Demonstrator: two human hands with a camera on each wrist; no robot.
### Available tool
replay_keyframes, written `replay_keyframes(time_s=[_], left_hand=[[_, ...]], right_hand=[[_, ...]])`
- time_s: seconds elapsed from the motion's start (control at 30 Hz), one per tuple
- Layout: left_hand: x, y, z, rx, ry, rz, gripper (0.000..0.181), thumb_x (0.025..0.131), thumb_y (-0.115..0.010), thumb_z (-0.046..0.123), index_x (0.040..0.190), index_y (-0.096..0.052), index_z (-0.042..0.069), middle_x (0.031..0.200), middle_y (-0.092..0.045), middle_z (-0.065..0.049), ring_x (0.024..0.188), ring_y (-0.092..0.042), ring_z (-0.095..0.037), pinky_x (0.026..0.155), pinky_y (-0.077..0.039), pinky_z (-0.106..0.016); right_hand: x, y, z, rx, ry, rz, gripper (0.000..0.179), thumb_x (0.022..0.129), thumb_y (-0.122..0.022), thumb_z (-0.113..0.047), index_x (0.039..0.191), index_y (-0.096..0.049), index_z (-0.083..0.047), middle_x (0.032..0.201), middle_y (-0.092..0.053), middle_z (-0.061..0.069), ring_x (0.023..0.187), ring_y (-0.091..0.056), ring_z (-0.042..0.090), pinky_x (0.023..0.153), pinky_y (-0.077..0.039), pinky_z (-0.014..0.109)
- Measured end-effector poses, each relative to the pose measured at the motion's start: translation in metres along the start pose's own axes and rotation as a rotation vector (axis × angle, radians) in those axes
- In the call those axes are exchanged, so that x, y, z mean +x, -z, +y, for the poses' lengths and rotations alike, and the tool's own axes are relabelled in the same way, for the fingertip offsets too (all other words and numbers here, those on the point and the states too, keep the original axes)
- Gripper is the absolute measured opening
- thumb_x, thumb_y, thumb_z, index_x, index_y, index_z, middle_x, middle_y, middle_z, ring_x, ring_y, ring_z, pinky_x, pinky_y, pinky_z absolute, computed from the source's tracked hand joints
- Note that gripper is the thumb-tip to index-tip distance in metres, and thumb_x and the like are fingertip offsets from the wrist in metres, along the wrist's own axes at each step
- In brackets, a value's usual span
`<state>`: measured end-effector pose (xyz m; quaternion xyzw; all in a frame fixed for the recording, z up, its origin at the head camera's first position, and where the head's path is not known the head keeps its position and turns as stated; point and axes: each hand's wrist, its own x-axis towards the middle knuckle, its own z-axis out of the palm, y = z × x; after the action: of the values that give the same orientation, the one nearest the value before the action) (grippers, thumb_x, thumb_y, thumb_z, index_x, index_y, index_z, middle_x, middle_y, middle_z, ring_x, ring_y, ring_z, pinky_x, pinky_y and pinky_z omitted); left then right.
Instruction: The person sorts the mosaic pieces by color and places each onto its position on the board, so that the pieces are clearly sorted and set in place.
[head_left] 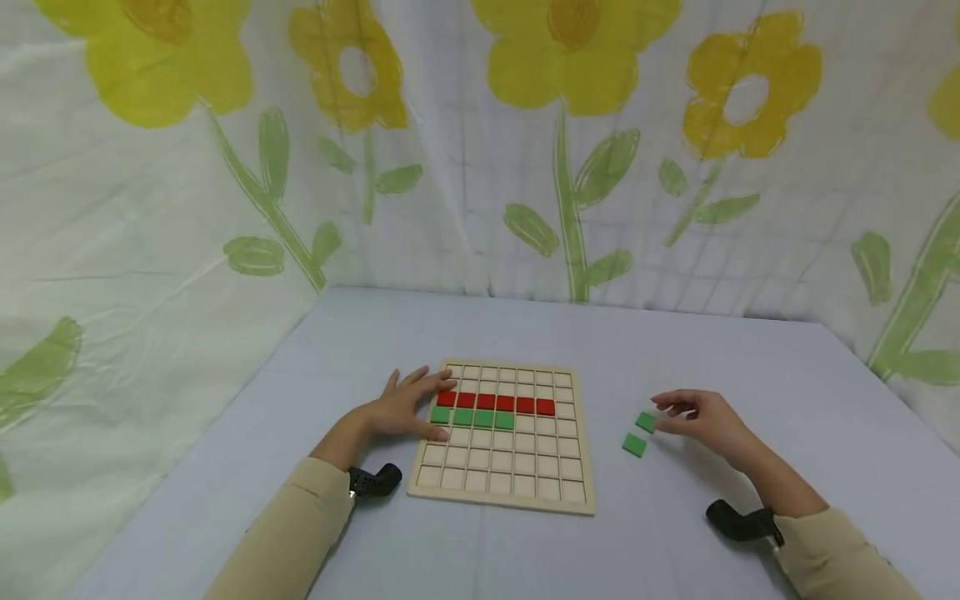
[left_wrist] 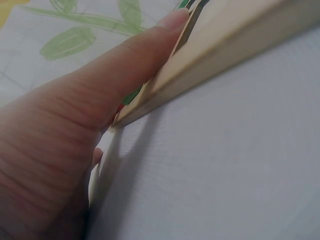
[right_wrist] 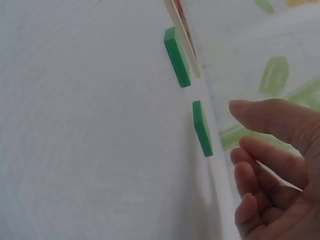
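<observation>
A wooden grid board (head_left: 495,504) lies on the table, with a row of red square tiles (head_left: 486,402) and below it a shorter row of green tiles (head_left: 483,418) in its cells. My left hand (head_left: 405,408) rests on the board's left edge, fingers spread; the left wrist view shows the thumb (left_wrist: 150,47) on the frame. To the right of the board lie two loose green tiles, a nearer one (head_left: 634,445) and a farther one (head_left: 645,422). Beside the farther tile is my right hand (head_left: 701,421), its thumb and fingertips apart with nothing between them in the right wrist view.
A white cloth covers the table (head_left: 360,550). Behind it hangs a white curtain (head_left: 457,233) printed with yellow flowers and green leaves. A black wrist camera (head_left: 375,481) sits on the left wrist and another black camera (head_left: 742,522) on the right.
</observation>
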<state>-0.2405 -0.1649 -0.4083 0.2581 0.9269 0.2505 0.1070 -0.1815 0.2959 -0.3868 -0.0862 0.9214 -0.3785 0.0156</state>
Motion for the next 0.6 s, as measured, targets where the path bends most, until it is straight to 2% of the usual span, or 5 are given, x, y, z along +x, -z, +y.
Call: replay_keyframes(time_s=[0.23, 0.6], left_hand=[[0.000, -0.001, 0.001, 0.004, 0.001, 0.004, 0.084, 0.070, -0.074, 0.053, 0.141, -0.040, 0.025, 0.155, -0.024, 0.004, 0.146, -0.003, -0.029, 0.111, 0.013, -0.059], [0.000, -0.001, 0.001, -0.001, 0.014, 0.000, 0.084, 0.069, -0.075, 0.053, 0.141, -0.040, 0.025, 0.155, -0.024, 0.004, 0.146, -0.002, -0.029, 0.112, 0.013, -0.058]], right_hand=[[0.000, -0.007, 0.012, 0.055, -0.022, -0.014, 0.050, 0.080, -0.073, -0.027, 0.119, -0.060, 0.001, 0.117, -0.063, 0.019, 0.084, -0.054, -0.005, 0.068, -0.050, 0.019], [-0.002, -0.016, 0.013, -0.008, 0.056, 0.041, 0.043, 0.080, -0.073, -0.024, 0.113, -0.063, 0.001, 0.109, -0.067, 0.016, 0.085, -0.054, -0.007, 0.069, -0.049, 0.017]])
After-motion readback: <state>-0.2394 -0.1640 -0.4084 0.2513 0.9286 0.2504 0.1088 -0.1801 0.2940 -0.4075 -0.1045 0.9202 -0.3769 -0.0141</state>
